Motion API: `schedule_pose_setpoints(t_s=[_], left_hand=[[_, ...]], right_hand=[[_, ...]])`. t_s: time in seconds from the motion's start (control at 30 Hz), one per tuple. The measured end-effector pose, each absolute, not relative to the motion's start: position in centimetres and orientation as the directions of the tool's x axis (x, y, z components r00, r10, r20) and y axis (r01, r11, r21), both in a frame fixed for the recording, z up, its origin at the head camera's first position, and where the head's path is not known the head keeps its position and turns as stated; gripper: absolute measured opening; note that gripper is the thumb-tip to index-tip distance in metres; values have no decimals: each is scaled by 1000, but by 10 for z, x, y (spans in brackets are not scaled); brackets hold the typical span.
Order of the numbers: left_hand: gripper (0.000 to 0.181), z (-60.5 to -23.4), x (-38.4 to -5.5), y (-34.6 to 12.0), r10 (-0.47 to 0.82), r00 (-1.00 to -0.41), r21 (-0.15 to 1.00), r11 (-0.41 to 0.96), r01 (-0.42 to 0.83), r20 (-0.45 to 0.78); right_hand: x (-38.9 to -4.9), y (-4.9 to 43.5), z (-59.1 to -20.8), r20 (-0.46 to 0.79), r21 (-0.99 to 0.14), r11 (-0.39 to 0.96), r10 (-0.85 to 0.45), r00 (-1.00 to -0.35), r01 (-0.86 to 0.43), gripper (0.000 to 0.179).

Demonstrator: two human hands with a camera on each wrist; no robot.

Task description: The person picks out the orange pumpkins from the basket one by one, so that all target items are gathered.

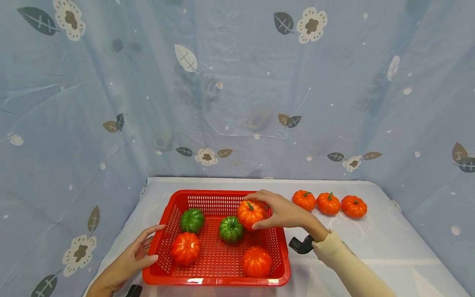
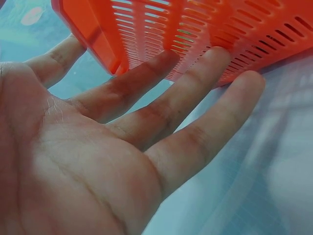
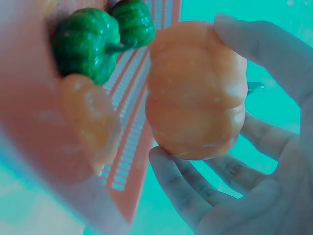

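Observation:
My right hand grips an orange mini pumpkin with a green stem, held over the right back part of a red plastic basket. In the right wrist view, thumb and fingers are curled round the pumpkin. My left hand is at the basket's left side; its straight fingers lie against the slotted wall in the left wrist view. Inside the basket are two green pumpkins, one at the back left and one near the middle, and two orange pumpkins, front left and front right.
Three orange pumpkins stand in a row on the white table right of the basket: a left one, a middle one and a right one. A blue patterned cloth hangs behind the table and at both sides.

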State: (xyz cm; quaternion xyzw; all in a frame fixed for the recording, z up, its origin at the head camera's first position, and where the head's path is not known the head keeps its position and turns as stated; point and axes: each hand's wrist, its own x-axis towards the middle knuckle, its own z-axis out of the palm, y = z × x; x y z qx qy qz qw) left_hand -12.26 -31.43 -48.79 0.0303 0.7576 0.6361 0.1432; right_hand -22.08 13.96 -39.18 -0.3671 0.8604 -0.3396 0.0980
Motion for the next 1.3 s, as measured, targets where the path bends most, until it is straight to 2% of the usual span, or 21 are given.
schedule_pose_setpoints(t_s=[0.3,0.6,0.87,1.07,1.3], left_hand=[[78,-489,-123,-314,222,-958,973,182,-143,-182],[79,-490,-125,-315,223,-954,970,183,-161,-200],[77,-487,-125,-315,233,-946,967,171,-188,-225],[79,-485,-125,-315,234,-937,960,164,-226,-260],[78,-486,-126,-315,233,-933,957,157,-243,-275]], right_hand=[[-219,177,-396,117,-726,473,-629,-768,-499,77],[-215,212,-402,161,-725,515,-517,-841,-456,78],[-210,242,-414,143,-759,548,-388,-911,-352,78],[-206,263,-425,135,-740,593,-332,-934,-317,79],[-208,285,-457,130,-688,667,-274,-953,-286,79]])
